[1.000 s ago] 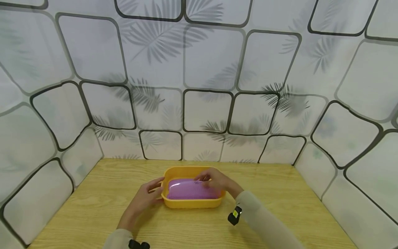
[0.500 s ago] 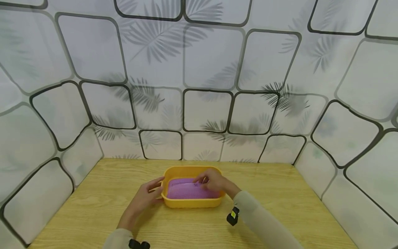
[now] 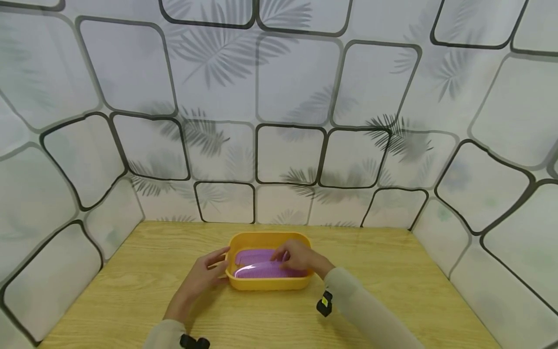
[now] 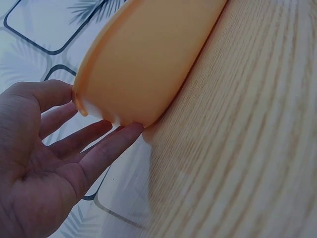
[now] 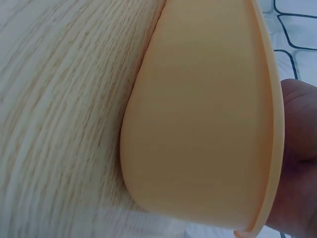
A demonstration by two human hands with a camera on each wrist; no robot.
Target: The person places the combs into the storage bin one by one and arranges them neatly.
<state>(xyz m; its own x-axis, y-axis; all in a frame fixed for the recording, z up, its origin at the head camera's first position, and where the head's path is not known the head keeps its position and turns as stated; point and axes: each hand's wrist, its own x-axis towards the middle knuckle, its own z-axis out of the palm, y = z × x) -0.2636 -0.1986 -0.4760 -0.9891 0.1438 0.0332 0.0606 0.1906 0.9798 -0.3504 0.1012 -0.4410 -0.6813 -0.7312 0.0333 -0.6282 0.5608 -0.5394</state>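
A yellow plastic basin [image 3: 270, 285] stands on the table with purple combs inside. One purple comb [image 3: 255, 255] lies toward the back. Another purple comb [image 3: 266, 270] is at the front wall, its teeth facing me. My right hand [image 3: 298, 254] reaches in over the right side and pinches the front comb between thumb and fingers. In the right wrist view the basin's wall [image 5: 198, 114] hides most of that hand. Outside the basin's left end, my left hand [image 3: 209, 271] has its fingers spread. In the left wrist view its fingertips [image 4: 133, 130] touch the basin's end wall.
A light wood-grain table [image 3: 174, 242] carries the basin. Behind it and at both sides rise patterned cloth walls [image 3: 287, 155] with leaf prints. Each wrist wears a small black camera [image 3: 324, 304].
The front comb has tilted and shifted toward the near wall in my right hand, uncovering the back comb. My right hand moved slightly left. My left hand stayed at the basin's end.
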